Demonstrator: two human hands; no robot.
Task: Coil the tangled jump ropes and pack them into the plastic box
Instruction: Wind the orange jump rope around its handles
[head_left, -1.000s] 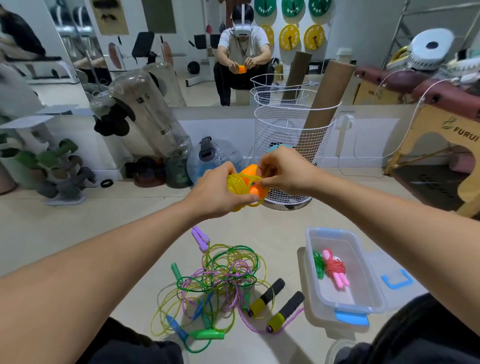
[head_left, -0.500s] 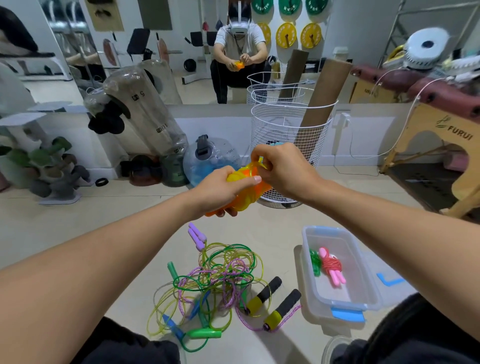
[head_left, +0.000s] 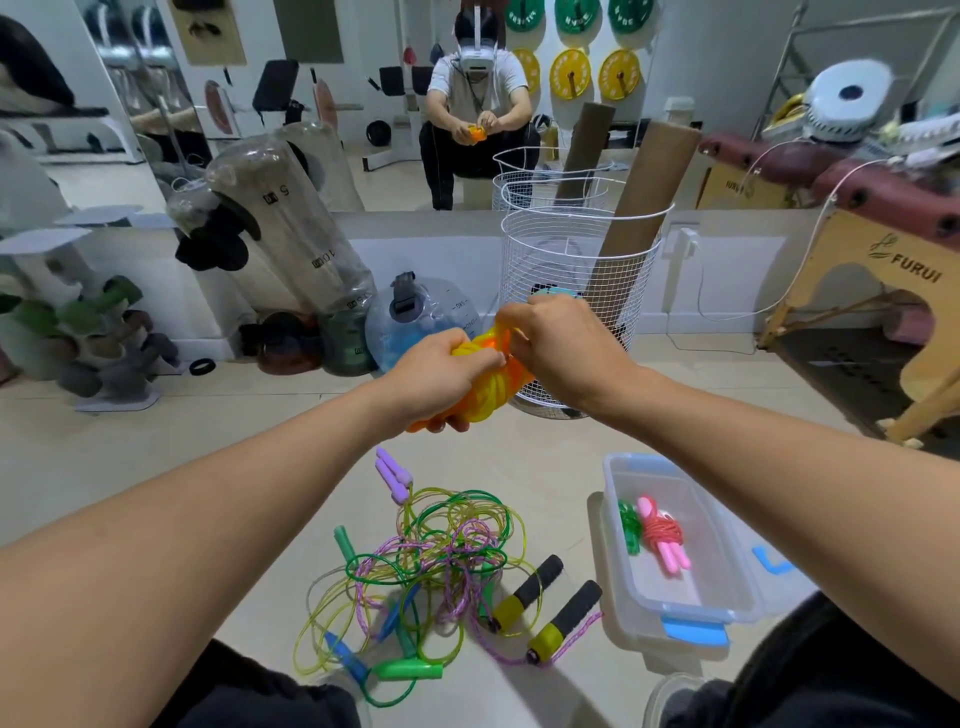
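Both hands hold one jump rope (head_left: 491, 392) with a yellow cord and orange handles, bundled up in front of me above the floor. My left hand (head_left: 434, 379) grips the bundle from the left and below. My right hand (head_left: 563, 345) pinches the cord at its top. On the floor below lies a tangle of ropes (head_left: 441, 561): green, yellow and purple cords with purple, green, blue and black-and-yellow handles. To the right stands an open clear plastic box (head_left: 727, 571) with a coiled pink rope (head_left: 662, 535) and a green one inside.
A white wire basket (head_left: 566, 244) with cardboard tubes stands just behind my hands. Water jugs and a dumbbell rack line the mirror wall at left. A wooden massage table (head_left: 883, 291) is at right. The box's lid (head_left: 774, 556) lies beside the box.
The yellow-and-orange bundle has turned in my hands and dropped a little. My right hand has shifted to the top of the cord while the left holds lower on the bundle.
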